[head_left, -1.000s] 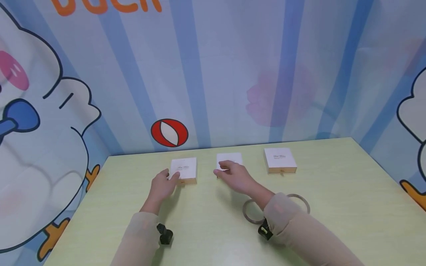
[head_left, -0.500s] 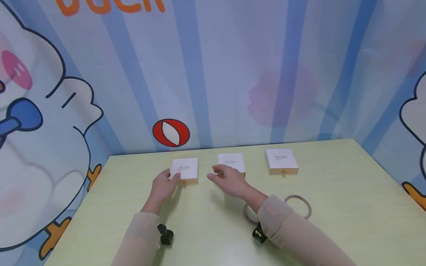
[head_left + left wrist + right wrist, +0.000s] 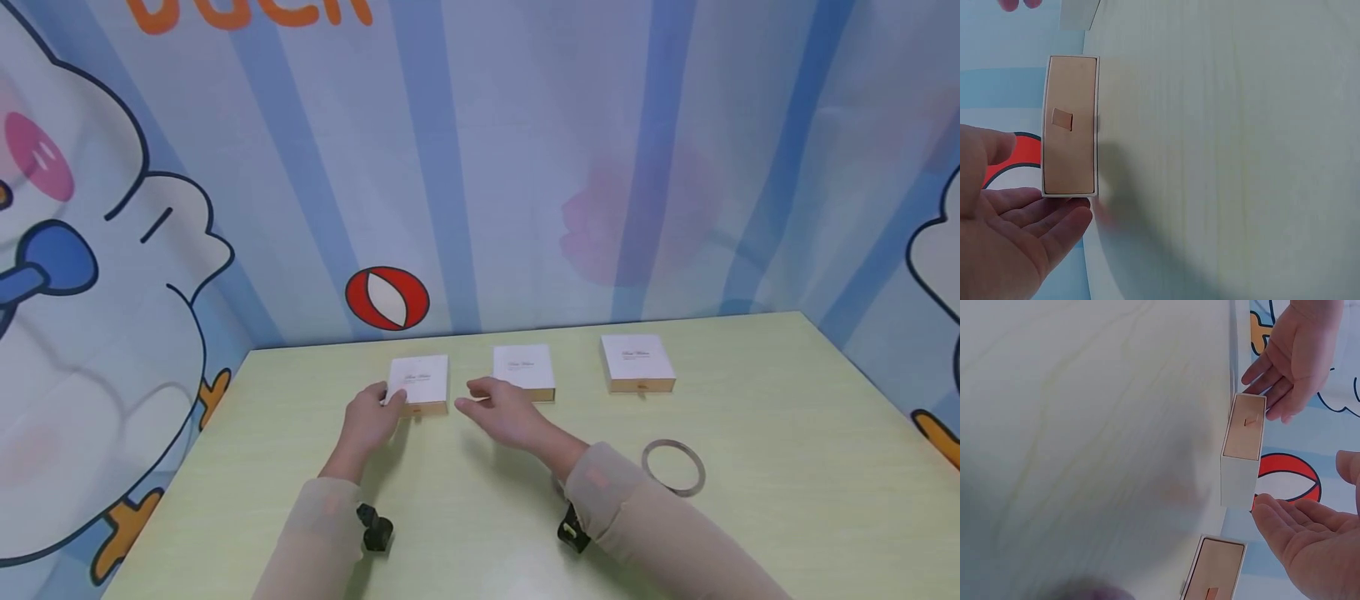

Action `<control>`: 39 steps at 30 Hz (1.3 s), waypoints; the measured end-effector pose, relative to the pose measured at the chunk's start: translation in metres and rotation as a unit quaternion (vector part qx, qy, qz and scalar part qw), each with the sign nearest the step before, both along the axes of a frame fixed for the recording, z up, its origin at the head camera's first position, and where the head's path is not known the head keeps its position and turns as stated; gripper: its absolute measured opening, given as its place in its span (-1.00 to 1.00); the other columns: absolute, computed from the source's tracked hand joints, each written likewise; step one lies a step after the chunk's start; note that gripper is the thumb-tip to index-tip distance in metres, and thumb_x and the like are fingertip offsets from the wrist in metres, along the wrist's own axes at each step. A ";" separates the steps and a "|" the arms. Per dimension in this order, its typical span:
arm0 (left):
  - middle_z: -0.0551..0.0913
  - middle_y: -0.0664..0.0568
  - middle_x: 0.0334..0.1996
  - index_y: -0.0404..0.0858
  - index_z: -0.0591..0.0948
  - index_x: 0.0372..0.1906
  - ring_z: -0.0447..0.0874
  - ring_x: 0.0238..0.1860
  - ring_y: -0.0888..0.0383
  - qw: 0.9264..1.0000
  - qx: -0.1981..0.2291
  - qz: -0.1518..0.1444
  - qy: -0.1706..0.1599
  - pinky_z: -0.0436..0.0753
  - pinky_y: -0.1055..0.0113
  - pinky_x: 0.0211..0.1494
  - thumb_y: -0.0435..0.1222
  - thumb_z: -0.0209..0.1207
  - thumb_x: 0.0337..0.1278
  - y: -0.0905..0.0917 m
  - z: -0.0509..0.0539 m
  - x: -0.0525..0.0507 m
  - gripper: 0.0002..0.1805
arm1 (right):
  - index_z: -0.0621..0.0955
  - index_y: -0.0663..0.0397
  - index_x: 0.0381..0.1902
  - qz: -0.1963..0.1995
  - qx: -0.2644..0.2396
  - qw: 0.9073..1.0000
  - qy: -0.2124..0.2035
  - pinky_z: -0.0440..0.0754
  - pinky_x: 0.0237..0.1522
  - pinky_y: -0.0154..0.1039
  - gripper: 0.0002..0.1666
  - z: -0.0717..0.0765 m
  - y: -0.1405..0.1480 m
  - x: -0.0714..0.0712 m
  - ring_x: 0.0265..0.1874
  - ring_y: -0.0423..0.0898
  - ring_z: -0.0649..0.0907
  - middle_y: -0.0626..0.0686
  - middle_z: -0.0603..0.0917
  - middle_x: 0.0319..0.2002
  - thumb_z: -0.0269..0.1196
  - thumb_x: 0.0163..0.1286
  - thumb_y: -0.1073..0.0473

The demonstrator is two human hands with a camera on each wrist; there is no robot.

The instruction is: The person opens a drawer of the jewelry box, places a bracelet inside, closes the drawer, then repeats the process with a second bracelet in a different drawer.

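A white drawer box (image 3: 417, 379) with a tan front and a small pull tab stands at the left of a row on the table. My left hand (image 3: 369, 423) is at its left side; in the left wrist view the fingers (image 3: 1041, 219) lie nearly straight against the box's end, and the thumb stays off it. My right hand (image 3: 506, 414) hovers between this box and the middle white box (image 3: 523, 367), its fingers loosely bent with nothing in them. In the right wrist view its fingertips (image 3: 1266, 509) are close to the left box's near side; contact is unclear.
Another white box (image 3: 637, 360) stands at the right of the row. A grey ring (image 3: 701, 477) lies nearer me on the pale table (image 3: 787, 417); a second ring is mostly hidden by my right sleeve. A printed curtain (image 3: 510, 167) rises behind the table's far edge.
My right hand has moved left from the middle box toward the left box, uncovering the middle box's front. The right forearm now hides most of one ring. The left hand has stayed put.
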State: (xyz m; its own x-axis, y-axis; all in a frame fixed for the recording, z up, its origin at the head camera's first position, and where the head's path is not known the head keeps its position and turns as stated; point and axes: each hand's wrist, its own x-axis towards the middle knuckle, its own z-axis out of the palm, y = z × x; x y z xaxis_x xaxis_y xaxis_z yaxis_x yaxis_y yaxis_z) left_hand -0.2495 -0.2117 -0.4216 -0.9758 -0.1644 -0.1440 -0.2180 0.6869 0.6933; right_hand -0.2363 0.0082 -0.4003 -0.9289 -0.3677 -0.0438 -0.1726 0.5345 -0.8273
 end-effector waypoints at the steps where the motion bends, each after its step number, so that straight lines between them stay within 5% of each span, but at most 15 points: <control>1: 0.29 -0.31 0.34 -0.44 0.23 0.36 0.24 0.36 -0.19 1.000 0.000 0.000 0.000 0.30 -0.09 0.36 -0.08 -0.08 0.37 0.000 0.000 0.000 -0.35 | 0.41 0.21 0.28 0.000 0.000 1.000 0.000 0.56 0.12 -0.06 -0.37 0.000 -0.001 0.000 0.14 0.06 0.57 0.16 0.51 0.23 0.10 0.41 -0.09; 22: 0.34 -0.34 0.30 -0.48 0.27 0.34 0.28 0.34 -0.18 1.000 -0.003 0.004 0.008 0.31 -0.06 0.36 -0.13 -0.07 0.35 0.000 0.001 0.001 -0.38 | 0.37 0.39 0.26 -0.002 -0.040 0.999 -0.017 0.48 0.21 -0.01 -0.42 -0.016 -0.027 -0.006 0.17 0.17 0.53 0.32 0.47 0.22 0.09 0.41 0.11; 39: 0.40 -0.32 0.26 -0.47 0.31 0.31 0.34 0.30 -0.16 1.000 0.012 0.016 0.010 0.35 -0.04 0.34 -0.12 -0.05 0.34 0.004 -0.002 -0.001 -0.39 | 0.29 0.36 0.33 0.030 -0.007 0.999 -0.014 0.40 0.28 -0.01 -0.37 -0.017 -0.031 -0.005 0.25 0.15 0.46 0.30 0.42 0.28 0.08 0.41 0.12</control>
